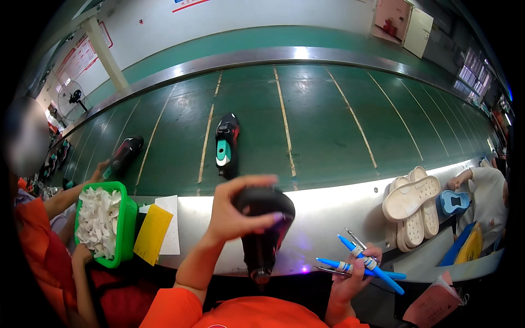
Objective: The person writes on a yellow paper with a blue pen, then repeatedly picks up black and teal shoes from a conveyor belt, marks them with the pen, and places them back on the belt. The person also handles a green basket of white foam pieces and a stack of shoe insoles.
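Note:
My left hand [232, 212] is closed round a dark, glossy shoe [266, 218]. The shoe hangs over the near metal edge of the conveyor, its narrow end pointing toward me. Lower right, my right hand [355, 271] grips several blue pens [361, 254] with pale wrapping round their barrels. Thin metal-tipped tools [355, 237] stick out among the pens, crossing at different angles. Ahead on the green belt lies a black shoe [228, 128] with red patches and a teal piece at its opening.
A green conveyor belt [317, 131] with yellow lines runs across. To the left a co-worker's hand touches another dark shoe [127, 150]. A green basket [128, 224] of white scraps and a yellow card [153, 235] stand nearby. Cream clogs [410, 202] sit right, near another person's blue object [455, 202].

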Available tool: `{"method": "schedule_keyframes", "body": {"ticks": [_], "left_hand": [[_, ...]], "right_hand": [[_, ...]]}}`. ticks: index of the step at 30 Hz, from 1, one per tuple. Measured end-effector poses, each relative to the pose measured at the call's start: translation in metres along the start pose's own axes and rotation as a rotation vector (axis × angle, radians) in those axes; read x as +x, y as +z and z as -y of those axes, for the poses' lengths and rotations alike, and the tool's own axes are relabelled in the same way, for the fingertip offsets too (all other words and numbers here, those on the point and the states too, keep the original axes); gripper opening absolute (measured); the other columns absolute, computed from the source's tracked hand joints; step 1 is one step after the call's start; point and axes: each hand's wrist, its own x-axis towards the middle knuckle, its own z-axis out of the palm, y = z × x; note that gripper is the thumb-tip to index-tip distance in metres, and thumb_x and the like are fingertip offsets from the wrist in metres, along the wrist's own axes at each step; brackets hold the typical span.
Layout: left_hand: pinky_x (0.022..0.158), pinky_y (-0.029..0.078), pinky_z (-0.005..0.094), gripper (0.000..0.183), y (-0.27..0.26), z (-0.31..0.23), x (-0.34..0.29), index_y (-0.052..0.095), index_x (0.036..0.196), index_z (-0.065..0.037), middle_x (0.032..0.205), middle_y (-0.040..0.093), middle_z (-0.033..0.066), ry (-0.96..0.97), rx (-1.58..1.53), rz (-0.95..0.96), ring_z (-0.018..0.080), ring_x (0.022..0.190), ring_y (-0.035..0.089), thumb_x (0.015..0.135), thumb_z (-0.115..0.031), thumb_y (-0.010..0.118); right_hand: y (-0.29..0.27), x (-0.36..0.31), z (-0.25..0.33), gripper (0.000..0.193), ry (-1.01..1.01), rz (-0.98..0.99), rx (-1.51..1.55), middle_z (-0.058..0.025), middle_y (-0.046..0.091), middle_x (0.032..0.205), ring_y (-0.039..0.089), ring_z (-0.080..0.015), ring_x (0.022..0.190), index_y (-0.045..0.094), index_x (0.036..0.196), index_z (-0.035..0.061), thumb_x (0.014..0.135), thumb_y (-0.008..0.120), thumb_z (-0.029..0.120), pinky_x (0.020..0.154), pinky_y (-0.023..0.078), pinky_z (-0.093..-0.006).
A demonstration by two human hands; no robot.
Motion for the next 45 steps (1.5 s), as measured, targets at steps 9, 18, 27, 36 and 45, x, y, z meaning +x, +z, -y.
{"method": "schedule_keyframes", "body": {"ticks": [9, 18, 27, 36, 45], "left_hand": [[0.074, 0.049, 0.0234, 0.035, 0.019, -0.024, -0.037, 0.065, 0.097, -0.002, 0.091, 0.066, 0.0083, 0.149, 0.092, 0.007, 0.0126, 0.082, 0.063, 0.063, -0.003, 0.076], [0.074, 0.049, 0.0225, 0.038, 0.017, -0.022, -0.042, 0.064, 0.1, -0.003, 0.091, 0.066, 0.0088, 0.162, 0.008, -0.001, 0.0121, 0.08, 0.063, 0.064, -0.004, 0.076], [0.073, 0.049, 0.0221, 0.04, 0.014, -0.019, -0.037, 0.063, 0.1, -0.002, 0.092, 0.066, 0.0089, 0.169, 0.033, 0.001, 0.012, 0.08, 0.063, 0.063, -0.002, 0.076], [0.073, 0.049, 0.0224, 0.04, 0.015, -0.016, -0.033, 0.063, 0.1, -0.002, 0.092, 0.066, 0.0081, 0.171, 0.028, 0.003, 0.012, 0.08, 0.063, 0.062, -0.002, 0.076], [0.073, 0.049, 0.0225, 0.041, 0.017, -0.015, -0.03, 0.063, 0.1, -0.003, 0.091, 0.066, 0.0081, 0.161, 0.042, 0.01, 0.0124, 0.08, 0.063, 0.061, -0.002, 0.076]], "right_hand": [[0.054, -0.003, 0.028, 0.032, -0.514, -0.019, -0.271, -0.0026, 0.029, 0.072, 0.03, -0.0085, 0.056, 0.029, 0.082, 0.0091, 0.081, 0.048, 0.035, 0.054, 0.022, -0.0222], [0.073, -0.011, 0.036, 0.041, -0.622, 0.129, -0.42, -0.0046, 0.032, 0.071, 0.036, -0.0131, 0.059, 0.026, 0.077, 0.0079, 0.083, 0.05, 0.04, 0.053, 0.027, -0.0258], [0.068, -0.01, 0.024, 0.043, -0.787, 0.064, -0.608, -0.0041, 0.035, 0.067, 0.035, -0.0134, 0.053, 0.026, 0.075, 0.0072, 0.084, 0.053, 0.039, 0.05, 0.026, -0.0247], [0.073, -0.006, 0.015, 0.04, -0.772, 0.106, -0.509, -0.0019, 0.041, 0.057, 0.039, -0.0134, 0.052, 0.029, 0.075, 0.005, 0.084, 0.053, 0.037, 0.051, 0.03, -0.0218], [0.087, 0.001, 0.013, 0.044, -0.891, -0.092, -0.484, -0.0028, 0.026, 0.069, 0.029, -0.0134, 0.058, 0.025, 0.075, 0.0073, 0.083, 0.052, 0.04, 0.053, 0.022, -0.0271]]}}
